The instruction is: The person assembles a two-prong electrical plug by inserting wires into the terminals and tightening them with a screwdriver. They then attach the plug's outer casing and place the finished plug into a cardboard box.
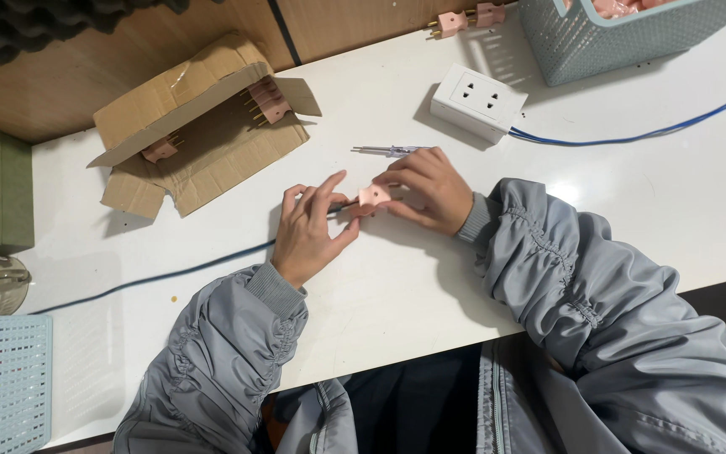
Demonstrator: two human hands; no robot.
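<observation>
My right hand (427, 188) pinches a small pink plug (373, 197) just above the white table (397, 294). My left hand (308, 227) grips the end of a dark cable (153, 277) where it meets the plug, thumb and fingers closed around it. The two hands nearly touch at the plug. A thin screwdriver (384, 151) lies on the table just beyond my right hand's fingers. Both arms wear grey padded sleeves.
An open cardboard box (203, 134) with pink plugs lies at the back left. A white socket block (476, 102) with a blue cable (632, 136) sits behind my hands. A light blue basket (615, 38) stands back right, another (2, 378) at front left. Two pink plugs (468, 18) lie at the back edge.
</observation>
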